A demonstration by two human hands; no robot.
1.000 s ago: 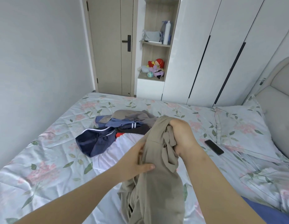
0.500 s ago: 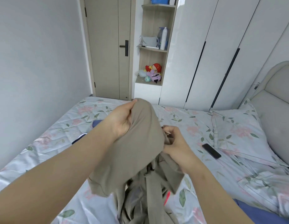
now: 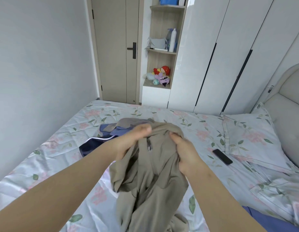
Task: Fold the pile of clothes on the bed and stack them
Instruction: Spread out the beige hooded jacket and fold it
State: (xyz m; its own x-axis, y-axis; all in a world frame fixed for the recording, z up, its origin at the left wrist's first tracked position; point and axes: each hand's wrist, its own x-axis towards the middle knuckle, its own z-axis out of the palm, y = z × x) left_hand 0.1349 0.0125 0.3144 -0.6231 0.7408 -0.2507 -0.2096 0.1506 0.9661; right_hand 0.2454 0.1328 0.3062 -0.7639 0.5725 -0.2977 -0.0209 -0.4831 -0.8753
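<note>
One khaki garment [image 3: 150, 173], held up over the near middle of the bed [image 3: 45, 164], with its lower part bunched on the floral sheet close to you. Your left hand [image 3: 132, 139] grips its top edge, fingers curled into the cloth. Your right hand [image 3: 184, 151] grips the same edge just to the right, fingers curled round a fold, and a small dark tab [image 3: 148, 145] shows between the two. One pile of clothes [image 3: 110, 131] lies just beyond your hands, in blue, navy and grey-brown, partly hidden by them. One dark phone [image 3: 222, 156] lies flat to the right, just beside the floral pillow [image 3: 250, 136]. Far side: white wardrobe [image 3: 229, 56], open shelf with plush toys [image 3: 162, 75], and a door [image 3: 115, 47] at far left.
</note>
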